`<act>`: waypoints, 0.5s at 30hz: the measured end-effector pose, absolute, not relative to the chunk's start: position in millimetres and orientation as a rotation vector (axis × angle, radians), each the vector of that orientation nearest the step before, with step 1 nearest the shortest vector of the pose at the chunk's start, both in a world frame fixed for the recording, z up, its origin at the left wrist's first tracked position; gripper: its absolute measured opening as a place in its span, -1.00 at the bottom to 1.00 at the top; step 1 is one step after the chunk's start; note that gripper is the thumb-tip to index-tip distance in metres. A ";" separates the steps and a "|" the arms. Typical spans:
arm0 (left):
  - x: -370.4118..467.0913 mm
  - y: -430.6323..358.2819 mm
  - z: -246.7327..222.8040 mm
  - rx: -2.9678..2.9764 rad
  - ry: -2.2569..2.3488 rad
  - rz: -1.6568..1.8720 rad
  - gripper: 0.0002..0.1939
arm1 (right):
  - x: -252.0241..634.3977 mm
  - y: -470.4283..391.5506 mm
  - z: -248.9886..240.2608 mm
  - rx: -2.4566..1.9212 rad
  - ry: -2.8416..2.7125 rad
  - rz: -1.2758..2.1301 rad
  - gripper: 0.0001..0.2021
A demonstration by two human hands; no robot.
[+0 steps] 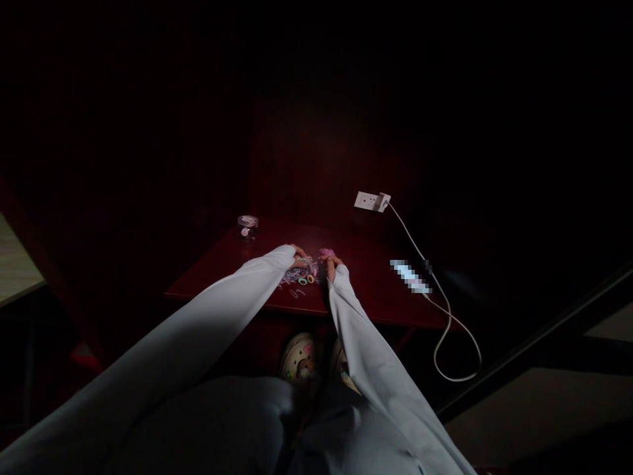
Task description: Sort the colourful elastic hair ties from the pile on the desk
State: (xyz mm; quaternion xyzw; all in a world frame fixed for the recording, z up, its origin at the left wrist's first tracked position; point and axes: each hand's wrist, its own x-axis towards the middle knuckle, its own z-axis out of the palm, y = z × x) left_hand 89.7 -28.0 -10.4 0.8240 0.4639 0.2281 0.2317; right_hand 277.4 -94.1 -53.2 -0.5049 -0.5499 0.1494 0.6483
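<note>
Near the front of a dark red table (pixel 267 245), a pile of small elastic hair ties (pixel 291 278) lies loose, mostly pale and purple. A green ring-shaped hair tie (pixel 302 282) and a yellow one (pixel 311 279) stand out at its near edge. My left hand (pixel 299 253) is curled at the far side of the pile, fingers closed; what they pinch is too small to make out. To the right, my right hand (pixel 334 261) is closed on a pink bunch of hair ties (pixel 327 253). Long pale sleeves hide both wrists.
A clear round jar (pixel 248 227) with pinkish contents stands at the table's back left. On the right lies a blurred-out phone (pixel 410 277), its white cable (pixel 449 310) looping off the edge and up to a wall socket (pixel 368 200). Below are clogs (pixel 298 359) on my feet.
</note>
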 end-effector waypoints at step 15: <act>40.5 -0.5 -50.9 1.870 1.380 1.009 -0.65 | 286.0 -89.1 -52.7 -1.356 -1.390 0.314 -0.79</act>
